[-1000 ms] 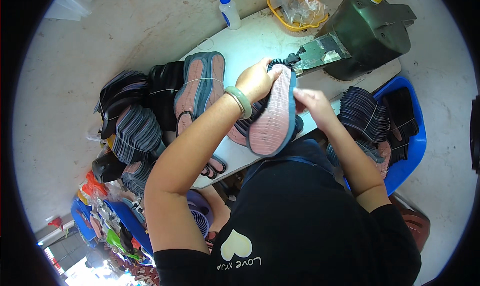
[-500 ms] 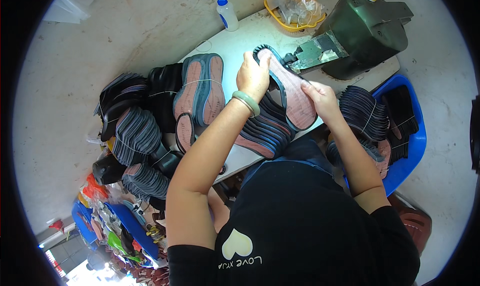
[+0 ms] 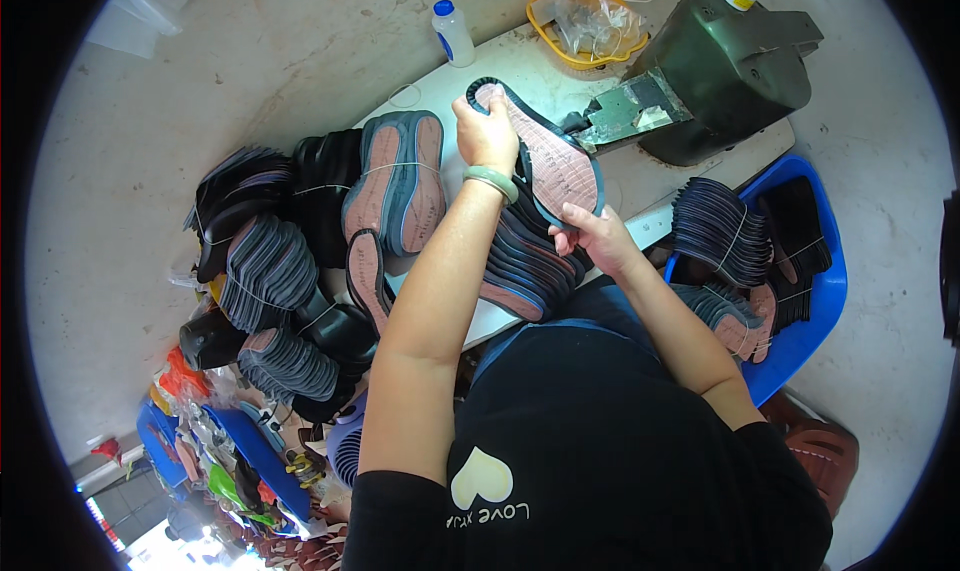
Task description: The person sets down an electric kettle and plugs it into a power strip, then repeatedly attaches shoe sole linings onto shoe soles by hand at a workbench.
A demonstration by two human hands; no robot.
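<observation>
On the white table [image 3: 640,186], my left hand [image 3: 487,136] grips the pink shoe sole [image 3: 550,156] at its tip. My right hand [image 3: 597,236] pinches its lower edge.

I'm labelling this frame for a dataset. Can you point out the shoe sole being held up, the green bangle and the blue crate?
Shoe sole [image 3: 555,161], head view: on its pink tread face, mid-length.
Green bangle [image 3: 492,179], head view: on the band across the left wrist.
Blue crate [image 3: 818,316], head view: on its right rim.

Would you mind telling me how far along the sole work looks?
Done: tied bundles lie at the table's left. In hand: left hand and right hand hold one sole by the machine. Left: a stack beneath and more in the blue bin.
</observation>
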